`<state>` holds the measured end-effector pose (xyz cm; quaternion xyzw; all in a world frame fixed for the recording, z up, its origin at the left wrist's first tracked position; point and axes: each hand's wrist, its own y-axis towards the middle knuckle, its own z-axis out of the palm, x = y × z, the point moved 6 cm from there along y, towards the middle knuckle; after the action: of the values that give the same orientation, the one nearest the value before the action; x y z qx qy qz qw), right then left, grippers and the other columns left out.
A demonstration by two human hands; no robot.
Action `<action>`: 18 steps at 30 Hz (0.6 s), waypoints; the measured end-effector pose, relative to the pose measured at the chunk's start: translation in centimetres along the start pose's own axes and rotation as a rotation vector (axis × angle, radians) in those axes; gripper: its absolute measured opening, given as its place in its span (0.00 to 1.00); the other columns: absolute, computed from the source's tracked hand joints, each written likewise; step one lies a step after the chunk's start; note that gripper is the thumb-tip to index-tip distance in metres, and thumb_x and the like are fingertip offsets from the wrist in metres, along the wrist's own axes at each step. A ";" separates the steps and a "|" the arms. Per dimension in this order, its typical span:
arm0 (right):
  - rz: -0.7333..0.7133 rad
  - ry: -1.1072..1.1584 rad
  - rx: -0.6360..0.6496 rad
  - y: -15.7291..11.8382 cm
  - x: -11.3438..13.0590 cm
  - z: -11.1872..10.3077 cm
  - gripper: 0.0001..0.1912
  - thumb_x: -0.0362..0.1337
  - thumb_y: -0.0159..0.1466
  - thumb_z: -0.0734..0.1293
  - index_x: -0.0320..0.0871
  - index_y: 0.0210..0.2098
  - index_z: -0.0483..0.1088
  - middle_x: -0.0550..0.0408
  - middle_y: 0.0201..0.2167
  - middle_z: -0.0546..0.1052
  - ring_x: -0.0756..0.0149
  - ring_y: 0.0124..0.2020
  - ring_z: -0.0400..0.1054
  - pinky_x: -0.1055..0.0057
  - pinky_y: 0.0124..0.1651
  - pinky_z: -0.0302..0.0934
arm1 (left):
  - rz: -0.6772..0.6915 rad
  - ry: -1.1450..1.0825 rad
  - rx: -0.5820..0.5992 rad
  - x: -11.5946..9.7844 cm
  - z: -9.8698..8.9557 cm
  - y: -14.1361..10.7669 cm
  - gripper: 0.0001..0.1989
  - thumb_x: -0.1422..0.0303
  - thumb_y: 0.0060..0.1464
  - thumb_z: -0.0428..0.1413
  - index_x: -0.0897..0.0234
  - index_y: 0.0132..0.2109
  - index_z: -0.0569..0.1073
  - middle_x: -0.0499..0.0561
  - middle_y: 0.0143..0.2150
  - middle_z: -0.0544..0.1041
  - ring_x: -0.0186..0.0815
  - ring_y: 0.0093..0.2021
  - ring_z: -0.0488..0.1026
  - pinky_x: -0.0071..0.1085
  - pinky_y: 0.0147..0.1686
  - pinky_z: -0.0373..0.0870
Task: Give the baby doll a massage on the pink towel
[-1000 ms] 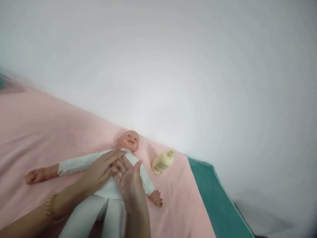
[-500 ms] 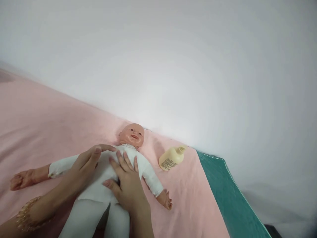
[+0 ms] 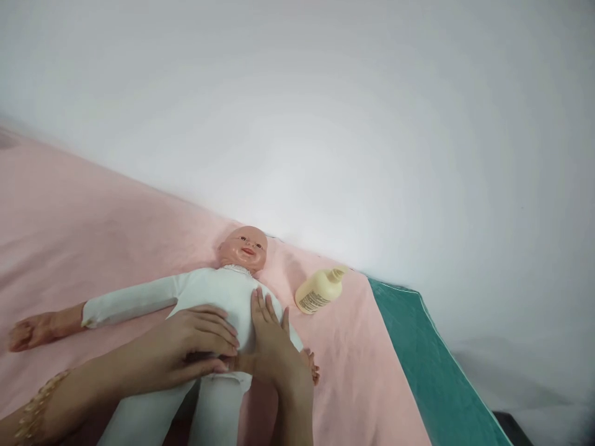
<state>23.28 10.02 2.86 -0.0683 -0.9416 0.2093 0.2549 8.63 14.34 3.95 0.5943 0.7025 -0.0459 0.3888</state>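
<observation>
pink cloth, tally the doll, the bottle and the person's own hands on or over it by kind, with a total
Hands: 2, left hand and right hand
Dolls: 1, white-clothed doll
Bottles: 1, pale yellow bottle
Total: 4

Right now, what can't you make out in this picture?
Head view:
Feet of the baby doll: cut off by the bottom edge.
Doll's left hand: partly hidden behind your right hand.
Palm of your left hand: hidden by its back.
Print on the yellow pump bottle: too small to read.
</observation>
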 end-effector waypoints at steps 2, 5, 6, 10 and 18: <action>0.003 -0.012 0.014 0.0 -0.3 0.1 0.62 0.56 0.61 0.71 0.41 0.75 0.28 0.55 0.76 0.31 0.59 0.77 0.22 0.49 0.74 0.14 | -0.002 0.050 0.108 0.0 0.8 0.0 0.12 0.59 0.69 0.55 0.50 0.51 0.81 0.41 0.53 0.80 0.38 0.57 0.76 0.33 0.68 0.60; -0.019 0.008 0.021 0.2 -0.7 0.3 0.66 0.56 0.58 0.74 0.41 0.74 0.26 0.54 0.76 0.31 0.59 0.77 0.21 0.46 0.74 0.14 | -0.066 0.138 0.142 1.7 1.6 -0.5 0.18 0.55 0.69 0.54 0.48 0.62 0.75 0.44 0.62 0.74 0.42 0.67 0.66 0.41 0.72 0.53; -0.025 0.019 0.023 0.3 -0.6 0.3 0.66 0.57 0.57 0.74 0.41 0.74 0.26 0.54 0.76 0.30 0.59 0.77 0.20 0.45 0.73 0.13 | -0.090 0.174 0.115 2.6 1.8 -0.6 0.20 0.54 0.69 0.54 0.48 0.64 0.72 0.45 0.65 0.71 0.43 0.69 0.63 0.44 0.72 0.51; -0.003 0.043 0.042 0.0 -0.1 0.1 0.67 0.57 0.56 0.74 0.44 0.74 0.25 0.56 0.75 0.29 0.59 0.76 0.18 0.44 0.73 0.13 | -0.164 0.354 -0.042 5.5 2.1 -1.3 0.25 0.53 0.70 0.50 0.46 0.71 0.63 0.47 0.72 0.59 0.45 0.73 0.54 0.50 0.73 0.42; 0.059 0.017 0.035 -0.7 1.0 -0.5 0.68 0.58 0.56 0.75 0.41 0.74 0.25 0.52 0.75 0.30 0.55 0.76 0.17 0.45 0.73 0.14 | -0.482 0.551 -0.311 8.8 1.2 -2.9 0.28 0.57 0.73 0.36 0.58 0.74 0.57 0.52 0.73 0.59 0.52 0.73 0.51 0.59 0.71 0.40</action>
<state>22.63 9.84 3.96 -0.0936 -0.9331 0.2324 0.2580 6.74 19.95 -3.32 0.3366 0.8984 0.1322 0.2493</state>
